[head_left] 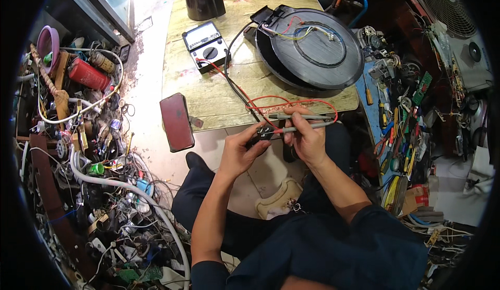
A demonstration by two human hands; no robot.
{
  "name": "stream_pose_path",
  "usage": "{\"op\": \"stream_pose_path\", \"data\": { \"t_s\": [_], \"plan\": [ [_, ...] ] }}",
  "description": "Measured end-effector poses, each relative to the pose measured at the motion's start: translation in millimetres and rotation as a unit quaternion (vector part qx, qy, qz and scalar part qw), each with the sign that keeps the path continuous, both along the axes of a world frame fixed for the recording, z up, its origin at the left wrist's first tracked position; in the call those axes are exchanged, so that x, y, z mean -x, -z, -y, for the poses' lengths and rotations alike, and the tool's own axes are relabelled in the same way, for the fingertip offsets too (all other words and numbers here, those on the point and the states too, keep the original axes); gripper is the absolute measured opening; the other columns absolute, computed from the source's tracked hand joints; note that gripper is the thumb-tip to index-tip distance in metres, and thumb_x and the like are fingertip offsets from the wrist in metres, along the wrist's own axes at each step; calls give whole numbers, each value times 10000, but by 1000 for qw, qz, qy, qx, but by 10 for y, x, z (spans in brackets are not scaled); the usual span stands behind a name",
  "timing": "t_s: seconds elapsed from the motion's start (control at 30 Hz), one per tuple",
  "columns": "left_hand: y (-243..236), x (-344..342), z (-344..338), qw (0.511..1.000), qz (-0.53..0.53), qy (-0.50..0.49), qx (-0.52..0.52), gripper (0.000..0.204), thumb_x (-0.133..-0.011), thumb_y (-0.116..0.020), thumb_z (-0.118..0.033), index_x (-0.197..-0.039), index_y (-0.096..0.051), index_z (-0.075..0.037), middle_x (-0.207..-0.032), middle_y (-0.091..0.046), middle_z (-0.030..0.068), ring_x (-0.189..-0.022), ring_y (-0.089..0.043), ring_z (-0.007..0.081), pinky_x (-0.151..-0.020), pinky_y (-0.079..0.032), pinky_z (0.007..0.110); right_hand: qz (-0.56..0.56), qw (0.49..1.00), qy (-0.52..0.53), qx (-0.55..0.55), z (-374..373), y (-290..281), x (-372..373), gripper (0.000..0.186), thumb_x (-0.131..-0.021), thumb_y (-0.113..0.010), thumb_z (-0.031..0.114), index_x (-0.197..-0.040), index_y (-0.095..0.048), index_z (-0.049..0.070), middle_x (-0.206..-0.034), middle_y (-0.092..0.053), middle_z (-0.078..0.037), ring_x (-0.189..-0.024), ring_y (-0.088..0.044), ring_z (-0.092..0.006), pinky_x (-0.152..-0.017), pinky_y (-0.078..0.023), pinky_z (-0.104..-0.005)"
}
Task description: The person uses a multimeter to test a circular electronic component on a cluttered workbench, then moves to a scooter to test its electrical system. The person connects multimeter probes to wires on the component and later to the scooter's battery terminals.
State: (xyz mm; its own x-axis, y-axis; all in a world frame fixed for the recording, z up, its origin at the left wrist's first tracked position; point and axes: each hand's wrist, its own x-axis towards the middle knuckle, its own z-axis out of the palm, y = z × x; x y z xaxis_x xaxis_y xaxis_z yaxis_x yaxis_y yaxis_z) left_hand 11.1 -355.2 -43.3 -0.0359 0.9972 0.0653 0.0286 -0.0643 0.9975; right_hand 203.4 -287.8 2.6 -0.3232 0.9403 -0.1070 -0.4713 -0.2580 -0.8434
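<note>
Left hand (242, 147): fingers pinched round small black plug (265, 133), plug between thumb and fingertips, just past table (208, 100) near edge. Right hand (311, 140): gripping pair of grey test probes (320, 125), stacked one above other, front ends pointing left. Lower probe's end at plug face; exact contact too small to tell. Red lead (334, 106) loops round right hand's probes. Analog meter (209, 51) beyond hands, left of round dark appliance (312, 55).
</note>
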Motion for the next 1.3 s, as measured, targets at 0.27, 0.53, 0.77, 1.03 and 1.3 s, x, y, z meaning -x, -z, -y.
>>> {"op": "stream_pose_path", "data": {
  "t_s": [0.27, 0.53, 0.77, 1.03, 1.3],
  "plan": [
    [12, -70, -51, 995, 91, -27, 34, 411, -932, -778, -49, -1313, -646, 26, -836, -755, 53, -673, -635, 48, -599, -516, 234, 99, 985, 34, -136, 129, 69, 4, 200, -1080, -553, 151, -1165, -620, -16, -782, -647, -120, -616, -641, -170, -528, -511, -272],
    [130, -102, -77, 993, 108, -50, 26, 395, -930, -783, -58, -1290, -644, 27, -834, -759, 47, -678, -650, 54, -595, -524, 237, 102, 987, 31, -123, 138, 80, 60, 180, -1059, -590, 146, -1117, -635, -18, -865, -696, -137, -668, -686, -167, -547, -567, -282],
    [97, -94, -87, 996, 72, -30, 42, 395, -953, -720, 16, -1327, -597, 42, -997, -762, 70, -775, -669, 89, -651, -572, 250, 113, 984, 59, -125, 163, 120, 121, 210, -1060, -603, 170, -1116, -643, -28, -884, -714, -156, -654, -680, -164, -548, -559, -263],
    [96, -113, -111, 995, 72, -44, 56, 393, -955, -715, 21, -1329, -597, 39, -991, -763, 73, -783, -675, 93, -657, -572, 252, 120, 979, 56, -154, 106, 149, 151, 209, -1068, -599, 173, -1110, -632, -29, -821, -694, -134, -626, -656, -146, -523, -521, -254],
    [67, -164, -137, 990, 110, -83, 37, 424, -910, -797, -45, -1289, -627, 38, -921, -767, 61, -697, -645, 61, -622, -547, 238, 134, 976, 65, -157, 69, 99, 206, 233, -1080, -580, 207, -1081, -611, -24, -737, -658, -116, -561, -629, -142, -489, -487, -245]
  ]
}}
